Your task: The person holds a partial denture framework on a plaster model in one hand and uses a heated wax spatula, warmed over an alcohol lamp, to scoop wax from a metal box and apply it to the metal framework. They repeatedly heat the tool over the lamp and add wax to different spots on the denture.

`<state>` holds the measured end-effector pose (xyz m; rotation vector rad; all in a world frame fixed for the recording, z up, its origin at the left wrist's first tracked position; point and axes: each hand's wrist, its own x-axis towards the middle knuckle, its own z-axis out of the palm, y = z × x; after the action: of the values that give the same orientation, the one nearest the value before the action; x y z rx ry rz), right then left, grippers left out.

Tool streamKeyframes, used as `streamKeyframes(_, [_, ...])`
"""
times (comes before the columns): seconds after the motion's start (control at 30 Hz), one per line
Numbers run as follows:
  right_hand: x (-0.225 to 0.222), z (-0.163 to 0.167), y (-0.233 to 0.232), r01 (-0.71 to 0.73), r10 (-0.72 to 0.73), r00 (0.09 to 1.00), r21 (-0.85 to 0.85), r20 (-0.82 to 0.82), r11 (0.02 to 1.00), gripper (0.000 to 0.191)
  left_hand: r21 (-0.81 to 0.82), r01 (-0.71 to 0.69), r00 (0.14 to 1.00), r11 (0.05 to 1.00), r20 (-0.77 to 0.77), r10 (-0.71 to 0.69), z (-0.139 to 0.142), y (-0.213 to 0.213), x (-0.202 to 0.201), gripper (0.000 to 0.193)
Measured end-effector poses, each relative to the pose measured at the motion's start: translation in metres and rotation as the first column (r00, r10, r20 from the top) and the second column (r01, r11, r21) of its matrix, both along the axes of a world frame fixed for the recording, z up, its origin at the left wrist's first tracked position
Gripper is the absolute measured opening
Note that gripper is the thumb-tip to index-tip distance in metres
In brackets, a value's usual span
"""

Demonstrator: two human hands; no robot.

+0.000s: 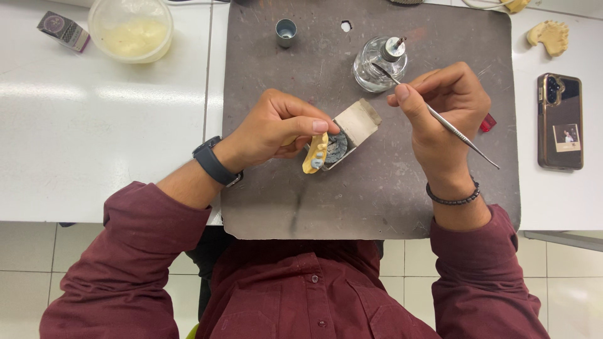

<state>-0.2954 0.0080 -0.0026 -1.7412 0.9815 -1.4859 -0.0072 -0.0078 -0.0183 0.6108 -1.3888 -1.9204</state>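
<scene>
Yellow dental cast (314,154) sits in left hand (276,129), fingers curled tight around it, thumb pressing on top; grey-blue wax teeth visible on cast. Cast long axis runs near vertical in view, slightly tilted, just above small open box (352,129) on mat. Right hand (443,107) pinches thin metal instrument (440,116), tip pointing up-left at glass spirit lamp (380,63). Dark grey mat (377,201) on white table (94,125); tiled floor below.
</scene>
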Motion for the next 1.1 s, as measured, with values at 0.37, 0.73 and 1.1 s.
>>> streamKeyframes(0.37, [-0.004,-0.002,-0.003,0.018,-0.018,1.000,-0.021,0.002,1.000,0.023,-0.058,-0.080,0.997,0.995,-0.004,0.080,-0.002,-0.002,-0.003,0.024])
streamKeyframes(0.73, [-0.017,-0.004,-0.013,0.061,-0.064,0.996,-0.061,-0.055,0.996,0.022,-0.091,-0.329,0.944,0.940,-0.020,0.328,-0.004,-0.006,-0.005,0.025])
streamKeyframes(1.1, [-0.035,-0.005,-0.027,0.261,-0.332,0.868,-0.230,-0.368,0.938,0.008,-0.129,-0.493,0.863,0.861,0.052,0.502,0.000,-0.007,-0.008,0.024])
